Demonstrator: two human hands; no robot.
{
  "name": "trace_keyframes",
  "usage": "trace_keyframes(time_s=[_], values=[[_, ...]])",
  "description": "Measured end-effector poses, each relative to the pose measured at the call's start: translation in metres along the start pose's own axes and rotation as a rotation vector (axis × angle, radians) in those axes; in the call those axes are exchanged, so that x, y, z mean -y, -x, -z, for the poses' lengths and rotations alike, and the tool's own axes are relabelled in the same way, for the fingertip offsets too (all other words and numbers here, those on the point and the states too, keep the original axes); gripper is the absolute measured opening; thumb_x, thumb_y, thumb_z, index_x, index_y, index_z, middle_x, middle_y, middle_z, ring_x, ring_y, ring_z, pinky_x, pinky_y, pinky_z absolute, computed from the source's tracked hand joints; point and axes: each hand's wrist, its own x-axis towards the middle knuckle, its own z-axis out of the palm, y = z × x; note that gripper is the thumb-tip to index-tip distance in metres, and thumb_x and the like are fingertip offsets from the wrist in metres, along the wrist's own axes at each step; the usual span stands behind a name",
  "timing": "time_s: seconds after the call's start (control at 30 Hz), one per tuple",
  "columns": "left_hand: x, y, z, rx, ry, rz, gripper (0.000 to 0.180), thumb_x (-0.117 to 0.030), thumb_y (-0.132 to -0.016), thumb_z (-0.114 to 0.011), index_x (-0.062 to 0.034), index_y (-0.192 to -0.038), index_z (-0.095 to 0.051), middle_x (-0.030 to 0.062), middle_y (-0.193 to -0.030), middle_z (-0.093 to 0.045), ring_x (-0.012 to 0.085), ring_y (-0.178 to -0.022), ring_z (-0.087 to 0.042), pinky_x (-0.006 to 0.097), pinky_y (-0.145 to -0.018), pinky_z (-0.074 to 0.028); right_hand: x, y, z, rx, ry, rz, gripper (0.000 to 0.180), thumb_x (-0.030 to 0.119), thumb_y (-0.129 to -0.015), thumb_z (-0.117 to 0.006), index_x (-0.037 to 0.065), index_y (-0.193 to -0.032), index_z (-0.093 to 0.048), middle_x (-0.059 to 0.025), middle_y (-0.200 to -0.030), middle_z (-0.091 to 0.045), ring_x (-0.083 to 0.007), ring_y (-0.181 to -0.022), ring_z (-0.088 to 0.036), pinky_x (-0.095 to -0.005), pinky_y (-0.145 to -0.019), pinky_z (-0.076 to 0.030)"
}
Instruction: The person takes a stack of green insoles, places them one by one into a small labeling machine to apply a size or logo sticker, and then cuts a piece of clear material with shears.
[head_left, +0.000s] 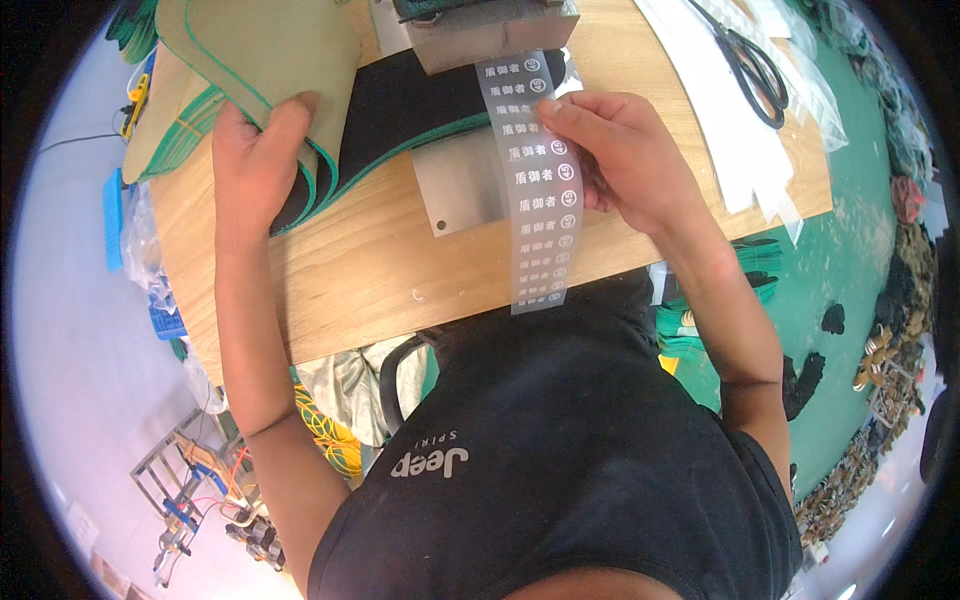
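Observation:
My left hand (262, 160) is closed on the edge of a tan sheet (275, 50) with green stitched edging and a black underside, curled up from the table. Its black part (410, 105) runs right, under a metal press block (495, 38). My right hand (625, 150) pinches a clear label strip (540, 200) with white printing between thumb and fingers. The strip's upper end lies on the black part beside the block; its lower end hangs past the table's front edge. A metal plate (460, 185) shows beneath, partly covered by the strip.
Black-handled scissors (755, 75) lie on white strips (715, 110) at the table's right. Several green-edged sheets (180, 140) are stacked at the left. The wooden table (370, 285) ends close to my body. Scraps (880, 360) litter the green floor at right.

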Motion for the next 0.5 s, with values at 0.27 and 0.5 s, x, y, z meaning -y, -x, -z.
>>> trace_keyframes(time_s=[0.27,0.5], values=[[-0.018,0.001,-0.013,0.190,-0.095,-0.092,0.030,-0.017,-0.080,-0.060,0.0015,-0.104,-0.062,0.0056,-0.086,-0.064,0.0132,-0.076,-0.055,0.027,-0.072,-0.046,0.001,-0.005,-0.001,0.022,0.075,-0.009,0.028,0.028,-0.092,-0.058,0.004,-0.079,-0.063,-0.0008,-0.059,-0.059,-0.0061,-0.041,-0.049,-0.0198,-0.037,-0.033],[-0.004,-0.002,-0.005,0.159,-0.186,-0.165,0.029,-0.017,-0.080,-0.059,0.0014,-0.103,-0.062,0.0091,-0.090,-0.066,0.0158,-0.081,-0.058,0.030,-0.077,-0.047,-0.002,-0.005,0.000,0.032,0.068,0.009,0.028,0.029,-0.092,-0.059,0.004,-0.079,-0.063,-0.0013,-0.059,-0.060,-0.0055,-0.041,-0.049,-0.0188,-0.036,-0.032]])
